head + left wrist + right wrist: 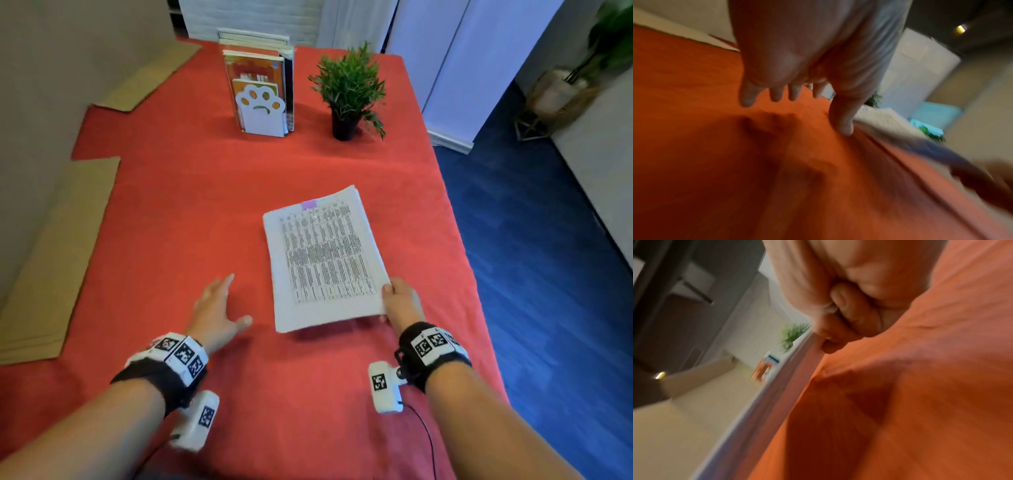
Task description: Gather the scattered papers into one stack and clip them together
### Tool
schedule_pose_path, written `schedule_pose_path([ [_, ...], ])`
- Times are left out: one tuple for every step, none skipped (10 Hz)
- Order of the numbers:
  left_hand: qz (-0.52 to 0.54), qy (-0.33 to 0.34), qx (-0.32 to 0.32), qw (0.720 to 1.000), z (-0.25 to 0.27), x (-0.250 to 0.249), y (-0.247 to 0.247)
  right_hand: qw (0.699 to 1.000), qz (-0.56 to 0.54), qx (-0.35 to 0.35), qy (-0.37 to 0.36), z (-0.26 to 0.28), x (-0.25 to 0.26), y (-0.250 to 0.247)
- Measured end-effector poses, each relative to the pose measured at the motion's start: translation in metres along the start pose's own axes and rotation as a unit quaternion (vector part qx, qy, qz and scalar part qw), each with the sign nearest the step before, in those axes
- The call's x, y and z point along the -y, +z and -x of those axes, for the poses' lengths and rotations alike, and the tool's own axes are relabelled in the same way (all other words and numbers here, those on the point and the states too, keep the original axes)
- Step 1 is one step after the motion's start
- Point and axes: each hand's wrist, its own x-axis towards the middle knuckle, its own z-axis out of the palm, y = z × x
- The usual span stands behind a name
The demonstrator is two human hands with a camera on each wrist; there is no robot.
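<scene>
A stack of printed papers (pixel 325 260) lies on the red tablecloth (pixel 191 212), its near end lifted a little off the cloth. A purple clip (pixel 309 204) sits on the stack's far edge. My right hand (pixel 399 301) pinches the near right corner, thumb on top and fingers underneath. In the right wrist view the curled fingers (pixel 840 331) hold the paper edge (pixel 777 386). My left hand (pixel 215 308) hovers over the cloth left of the stack, fingers spread and holding nothing. The left wrist view shows its straight fingers (pixel 777 95) and the stack (pixel 885 123) beyond the thumb.
A white paw-shaped bookend with books (pixel 262 92) stands at the back of the table. A small potted plant (pixel 347 92) is to its right. Cardboard sheets (pixel 51 260) lie along the left side. Blue floor (pixel 534 240) drops off past the right table edge.
</scene>
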Motion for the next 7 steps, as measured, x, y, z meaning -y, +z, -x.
schedule_pose_path([
  [-0.144, -0.059, 0.078, 0.985, 0.027, 0.024, 0.01, 0.999, 0.019, -0.035, 0.009, -0.031, 0.02, -0.012],
  [-0.2, -0.094, 0.125, 0.967, 0.045, 0.033, 0.018, 0.998, 0.018, -0.045, 0.027, -0.058, 0.034, -0.016],
  [-0.203, -0.098, 0.115, 0.967, 0.047, 0.034, 0.021, 0.997, 0.01, -0.048, 0.063, -0.083, 0.04, -0.015],
  [-0.198, -0.097, 0.104, 0.97, 0.047, 0.033, 0.023, 0.997, 0.018, -0.032, 0.067, -0.098, 0.044, -0.011],
  [-0.197, -0.097, 0.096, 0.971, 0.048, 0.033, 0.024, 0.996, -0.027, -0.033, 0.081, -0.111, 0.049, -0.008],
  [-0.202, -0.103, 0.096, 0.969, 0.047, 0.032, 0.024, 0.991, -0.056, -0.019, 0.116, -0.117, 0.046, -0.006],
  [-0.215, -0.103, 0.098, 0.966, 0.05, 0.028, 0.022, 0.992, 0.03, -0.021, 0.121, -0.109, 0.036, -0.005],
])
